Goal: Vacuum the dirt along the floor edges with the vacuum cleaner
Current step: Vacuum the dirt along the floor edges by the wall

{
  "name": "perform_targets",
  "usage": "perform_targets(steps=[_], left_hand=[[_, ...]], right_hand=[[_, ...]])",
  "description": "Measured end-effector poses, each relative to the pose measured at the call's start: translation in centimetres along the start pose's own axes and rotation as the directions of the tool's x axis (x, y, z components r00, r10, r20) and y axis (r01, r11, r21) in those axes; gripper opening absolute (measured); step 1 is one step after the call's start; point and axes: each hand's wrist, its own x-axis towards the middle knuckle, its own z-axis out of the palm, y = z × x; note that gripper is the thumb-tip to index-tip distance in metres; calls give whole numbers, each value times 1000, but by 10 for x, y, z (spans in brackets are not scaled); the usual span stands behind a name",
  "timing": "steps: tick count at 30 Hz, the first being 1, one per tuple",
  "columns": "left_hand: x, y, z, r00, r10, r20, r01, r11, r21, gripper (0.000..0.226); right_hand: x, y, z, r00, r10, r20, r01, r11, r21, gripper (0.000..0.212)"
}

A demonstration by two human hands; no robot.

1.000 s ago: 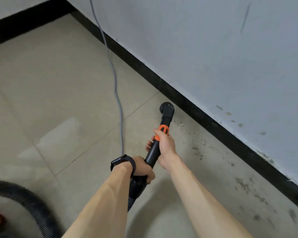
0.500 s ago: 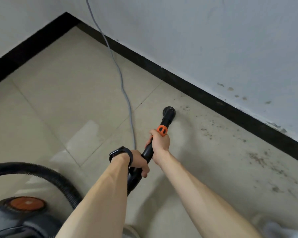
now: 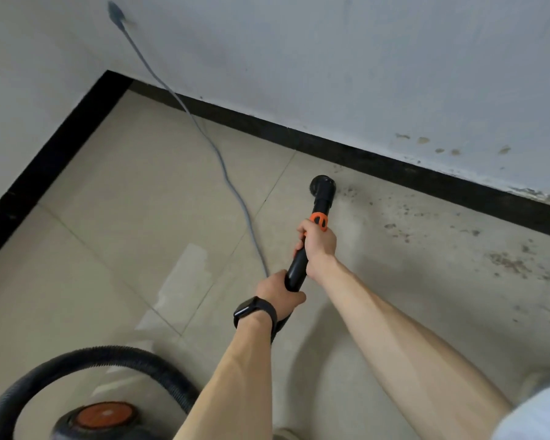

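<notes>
I hold a black vacuum wand (image 3: 299,268) with both hands. My right hand (image 3: 318,243) grips it just below its orange collar (image 3: 319,219). My left hand (image 3: 278,291), with a black watch on the wrist, grips the wand's lower end. The round black nozzle (image 3: 322,185) sits on the beige floor a short way from the black skirting (image 3: 394,171). Dark dirt specks (image 3: 508,263) spread over the floor to the right of the nozzle, along the skirting.
The vacuum body with an orange cap (image 3: 104,415) stands at the bottom left, its ribbed black hose (image 3: 108,357) arching above it. A grey power cord (image 3: 226,173) runs from a wall plug (image 3: 116,14) across the tiles. The room corner (image 3: 108,74) lies at the upper left.
The view has swung left and back, bringing the corner, the plug and the vacuum body into sight. The nozzle stays on the floor near the skirting, at the left end of the dirt.
</notes>
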Motion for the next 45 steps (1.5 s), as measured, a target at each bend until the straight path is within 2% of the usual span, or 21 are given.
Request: perform_targets(steps=[3,8,14,19,23,25,29,32,38,41,45], left_hand=[[4,-1,4,997,44,-68,-44,999,9,26],[8,-6,11,999,37,-14,-38,997,-70,45],[19,3,17,992,113,-59,-117,990,-81,41],[25,0,24,990,99,-97,-111,987,-118,33],[30,-1,30,990,47,-132,-72,979,-189,31],[34,-2,28,989,3,-150,-41,967,-250,30],[39,-1,16,996,-47,-82,13,928,-373,41],[37,0,9,997,-56,-53,28,904,-426,44],[25,-7,10,995,-28,-93,-4,944,-331,41],[11,-26,13,987,12,-157,-41,983,-179,43],[-13,-57,12,973,86,-212,-77,996,50,39]], right_hand=[[10,-7,-4,1000,1,19,-2,998,64,13],[19,-12,-13,1000,3,14,-5,992,128,16],[30,-22,-17,997,-29,-66,41,981,191,18],[39,-19,-8,993,-76,-93,84,993,85,13],[48,-16,12,961,-208,-182,168,963,-213,16],[51,-15,23,953,-239,-187,176,938,-299,19],[54,-17,36,962,-248,-117,186,903,-388,22],[55,-22,40,972,-227,-60,192,914,-357,23],[43,-14,35,977,-197,-79,159,925,-344,28],[28,1,27,984,-160,-73,138,960,-242,27],[-1,26,19,992,-123,-21,119,984,-130,9]])
